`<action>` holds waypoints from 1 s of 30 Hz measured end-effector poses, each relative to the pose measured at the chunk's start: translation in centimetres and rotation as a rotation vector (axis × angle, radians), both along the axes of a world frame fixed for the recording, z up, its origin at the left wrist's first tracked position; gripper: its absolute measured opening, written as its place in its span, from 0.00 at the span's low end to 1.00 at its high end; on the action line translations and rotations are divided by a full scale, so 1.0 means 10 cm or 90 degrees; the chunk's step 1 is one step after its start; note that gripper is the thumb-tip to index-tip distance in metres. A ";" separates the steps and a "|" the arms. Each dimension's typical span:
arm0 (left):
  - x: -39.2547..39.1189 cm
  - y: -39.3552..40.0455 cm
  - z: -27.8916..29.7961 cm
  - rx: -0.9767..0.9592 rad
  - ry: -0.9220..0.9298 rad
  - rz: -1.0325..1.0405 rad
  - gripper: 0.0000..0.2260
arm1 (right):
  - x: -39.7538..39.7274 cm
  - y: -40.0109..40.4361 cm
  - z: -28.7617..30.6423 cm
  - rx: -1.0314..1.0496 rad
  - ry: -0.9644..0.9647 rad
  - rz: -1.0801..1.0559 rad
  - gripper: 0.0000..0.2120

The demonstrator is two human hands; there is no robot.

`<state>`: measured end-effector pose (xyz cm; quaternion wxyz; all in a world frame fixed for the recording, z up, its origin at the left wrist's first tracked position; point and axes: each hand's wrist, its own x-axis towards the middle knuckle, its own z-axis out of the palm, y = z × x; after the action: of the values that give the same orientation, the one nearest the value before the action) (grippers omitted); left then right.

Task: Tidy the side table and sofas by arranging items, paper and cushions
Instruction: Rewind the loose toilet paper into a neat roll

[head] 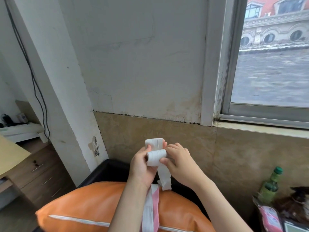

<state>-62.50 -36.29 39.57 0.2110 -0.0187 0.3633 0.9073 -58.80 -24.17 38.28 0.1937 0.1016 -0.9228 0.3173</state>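
Clearly the person is winding loose toilet paper back onto its roll (156, 158), which is held in the air in front of the wall, above an orange cushion (93, 206) that lies on a dark sofa (108, 171). The left hand (142, 168) grips the roll from the side and from below, with the thumb on the paper near the dark core. The right hand (178, 163) pinches the other end of the roll with thumb and fingertips. One flap of paper (153, 143) stands up behind the roll, and a long tail (164, 178) hangs down between the wrists and folds near the cushion.

The main danger is probably a tear. This thin paper would break easily if the hands pull the tail while it is caught between the forearms or under a wrist. The winding may also become crooked, because the tail looks twisted and folded low down; then the roll would be loose and untidy. If the left hand relaxes, the roll could slip and unroll again over the cushion. A green bottle (271, 185) stands on the crowded side tabletop (291, 226) at the right, well apart from the hands, so an elbow swing there seems a smaller risk.
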 end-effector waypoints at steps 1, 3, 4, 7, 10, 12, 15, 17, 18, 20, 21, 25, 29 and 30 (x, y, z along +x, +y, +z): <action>0.01 0.00 0.00 -0.001 0.001 -0.006 0.16 | 0.00 -0.01 0.02 -0.004 -0.019 -0.014 0.16; 0.03 0.01 0.03 -0.004 0.025 -0.019 0.18 | -0.01 -0.03 0.05 -0.036 -0.030 -0.045 0.19; 0.05 0.02 0.04 -0.016 0.058 -0.023 0.18 | -0.01 -0.03 0.06 -0.058 -0.031 -0.061 0.19; 0.07 0.03 0.02 -0.087 0.161 -0.007 0.09 | -0.01 -0.06 0.07 -0.089 -0.029 -0.090 0.21; 0.05 0.05 -0.05 -0.111 0.150 0.053 0.06 | -0.02 -0.08 0.07 -0.085 -0.035 -0.116 0.23; 0.03 0.06 -0.07 -0.097 0.125 0.081 0.07 | -0.02 -0.06 0.05 -0.117 -0.028 -0.123 0.22; 0.02 0.06 -0.04 -0.054 0.101 0.082 0.08 | 0.00 -0.05 0.02 -0.259 -0.021 -0.089 0.09; 0.03 0.06 -0.02 -0.019 0.080 0.072 0.11 | 0.02 -0.06 0.02 -0.387 -0.007 -0.067 0.08; 0.04 0.07 -0.02 -0.006 0.069 0.067 0.13 | 0.02 -0.06 0.02 -0.440 0.000 -0.061 0.09; 0.07 0.11 -0.04 0.010 0.050 0.064 0.18 | 0.02 -0.07 0.04 -0.496 0.012 -0.057 0.11; 0.07 0.12 -0.06 0.018 0.040 0.067 0.18 | 0.01 -0.07 0.05 -0.501 0.011 -0.058 0.12; 0.03 0.11 -0.12 0.016 0.008 0.075 0.12 | -0.01 -0.04 0.08 -0.439 -0.021 -0.038 0.15; 0.03 0.12 -0.16 -0.045 0.020 0.118 0.09 | -0.04 -0.03 -0.01 -0.229 0.052 -0.089 0.14; 0.03 0.12 -0.17 -0.052 0.017 0.135 0.08 | -0.04 -0.03 -0.06 -0.158 0.113 -0.099 0.15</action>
<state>-62.19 -35.08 37.92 0.1079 -0.0538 0.3985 0.9092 -59.24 -24.50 37.70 0.3095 0.0332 -0.8609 0.4024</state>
